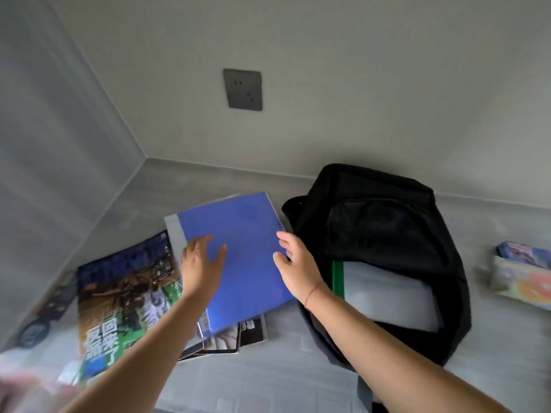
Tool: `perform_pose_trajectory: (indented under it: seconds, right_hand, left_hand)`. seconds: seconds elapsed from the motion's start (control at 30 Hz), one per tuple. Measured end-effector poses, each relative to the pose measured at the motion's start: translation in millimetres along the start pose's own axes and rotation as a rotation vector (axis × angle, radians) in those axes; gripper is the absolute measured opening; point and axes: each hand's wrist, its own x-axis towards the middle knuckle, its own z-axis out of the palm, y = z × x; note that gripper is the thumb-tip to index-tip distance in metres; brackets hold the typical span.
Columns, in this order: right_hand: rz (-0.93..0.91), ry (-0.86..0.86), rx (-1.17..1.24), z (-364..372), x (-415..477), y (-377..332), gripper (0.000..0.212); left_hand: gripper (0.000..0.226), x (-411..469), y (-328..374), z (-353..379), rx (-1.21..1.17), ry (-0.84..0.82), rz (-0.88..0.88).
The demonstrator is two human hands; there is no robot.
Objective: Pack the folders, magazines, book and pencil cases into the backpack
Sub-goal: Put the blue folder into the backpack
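Two pale walls meet in a corner above a grey surface, and a dark socket sits on the far wall. A blue folder lies tilted on top of a loose pile left of centre. Under its near edge are more magazines, and a large magazine with a green and brown cover spreads out to its left.

The left hand lies flat on the folder's left part. Its grip is wide open, fingers spread and holding nothing. The right hand is at the folder's right edge with its thumb raised and fingers only lightly bent. Through the blur its grip seems open, resting against the edge rather than clasping it. A red string circles that wrist.

Just right of the folder stands the black backpack with its main compartment unzipped. A grey folder with a green spine is already inside. Well to the right, near the frame's edge, lie the pencil cases, one with an orange print and a bluish one behind it. A dark, blurred object sits at the far left.
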Motion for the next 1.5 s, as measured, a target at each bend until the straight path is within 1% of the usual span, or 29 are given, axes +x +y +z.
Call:
perform_pose_trajectory:
  seconds: [0.1,0.17,0.23,0.33,0.37,0.43,0.47,0.53,0.57,0.6,0.63,0.67,0.7,0.77,0.83,0.87,0.9,0.97,1.03,1.1,1.17,1.2,1.3,1.37,1.43,1.5]
  right_hand:
    - [0.081,-0.144,-0.158,31.2,35.9,-6.1,0.054]
    - [0.132,-0.139,-0.296,45.3,60.4,-2.1,0.058]
    - [0.174,-0.080,-0.375,52.8,83.8,13.5,0.058]
    - [0.235,-0.031,-0.411,58.2,108.0,41.0,0.069]
    - [0.231,0.002,-0.386,58.8,110.3,42.6,0.071]
    - [0.232,0.069,-0.228,59.8,110.0,40.8,0.071]
    - [0.234,0.095,-0.166,59.5,110.3,40.6,0.069]
    - [0.234,0.126,-0.105,57.6,113.5,45.6,0.068]
    - [0.246,0.124,-0.089,56.0,115.0,49.0,0.069]
    - [0.263,0.110,-0.068,53.9,116.1,52.4,0.070]
    - [0.281,0.090,-0.024,52.7,118.0,55.7,0.065]
    - [0.295,0.071,0.033,51.6,117.6,54.7,0.056]
    - [0.298,0.046,0.086,50.9,118.2,54.2,0.047]
    - [0.294,-0.001,0.142,49.7,118.8,53.8,0.038]
    - [0.304,-0.035,0.194,47.5,120.6,52.7,0.040]
    - [0.317,-0.047,0.213,46.2,120.4,51.0,0.041]
    - [0.331,-0.057,0.222,44.3,121.6,52.3,0.042]
    - [0.334,-0.079,0.228,40.7,120.0,51.5,0.042]
    - [0.322,-0.089,0.262,37.4,118.6,52.4,0.034]
    - [0.308,-0.097,0.292,33.7,115.9,52.2,0.028]
    - [0.279,-0.112,0.306,32.1,113.9,50.9,0.029]
    - [0.255,-0.105,0.312,31.6,113.4,49.5,0.034]
    - [0.141,-0.042,0.333,27.4,113.5,36.8,0.060]
    - [0.096,-0.089,0.378,21.7,113.9,22.3,0.076]
    - [0.056,-0.189,0.417,16.3,112.4,2.6,0.077]
    - [-0.009,-0.248,0.435,10.8,111.7,-19.3,0.064]
  left_hand:
    - [0.044,3.7,-31.7,-16.9,-0.084,0.038,-0.290]
    - [0.043,8.6,-49.7,-20.7,-0.154,0.029,-0.426]
    - [0.045,14.1,-61.5,-20.1,-0.236,-0.005,-0.521]
    - [0.049,22.6,-71.1,-17.2,-0.290,0.009,-0.559]
    - [0.045,24.5,-67.7,-20.3,-0.321,0.020,-0.568]
    - [0.034,30.1,-59.9,-24.9,-0.424,0.005,-0.596]
    - [0.033,34.6,-58.3,-24.8,-0.484,-0.013,-0.606]
    - [0.043,44.1,-58.0,-20.4,-0.574,-0.048,-0.660]
    - [0.043,47.9,-57.2,-18.7,-0.590,-0.078,-0.687]
    - [0.038,51.1,-57.5,-16.0,-0.612,-0.114,-0.701]
    - [0.031,52.9,-55.1,-14.7,-0.650,-0.143,-0.713]
    - [0.027,54.0,-52.8,-12.9,-0.694,-0.153,-0.719]
    - [0.030,54.0,-49.8,-12.2,-0.730,-0.150,-0.724]
    - [0.044,55.3,-48.8,-8.1,-0.745,-0.148,-0.715]
    - [0.058,58.1,-48.3,-4.5,-0.727,-0.138,-0.705]
    - [0.060,59.1,-48.6,-3.2,-0.720,-0.131,-0.705]
    - [0.060,59.1,-45.8,-4.0,-0.721,-0.134,-0.709]
    - [0.050,57.5,-43.9,-5.5,-0.779,-0.149,-0.722]
    - [0.040,55.6,-47.5,-9.7,-0.845,-0.186,-0.740]
    - [0.044,53.1,-52.0,-16.6,-0.898,-0.239,-0.717]
    - [0.058,47.5,-48.0,-24.7,-0.952,-0.292,-0.647]
    - [0.061,44.2,-44.5,-28.3,-0.967,-0.304,-0.599]
    - [0.046,36.1,-35.2,-45.1,-1.028,-0.303,-0.441]
    - [0.049,34.6,-31.2,-61.9,-1.045,-0.292,-0.339]
    - [0.050,34.6,-24.8,-78.4,-1.048,-0.258,-0.253]
    - [0.048,37.2,-17.7,-91.1,-1.044,-0.199,-0.191]
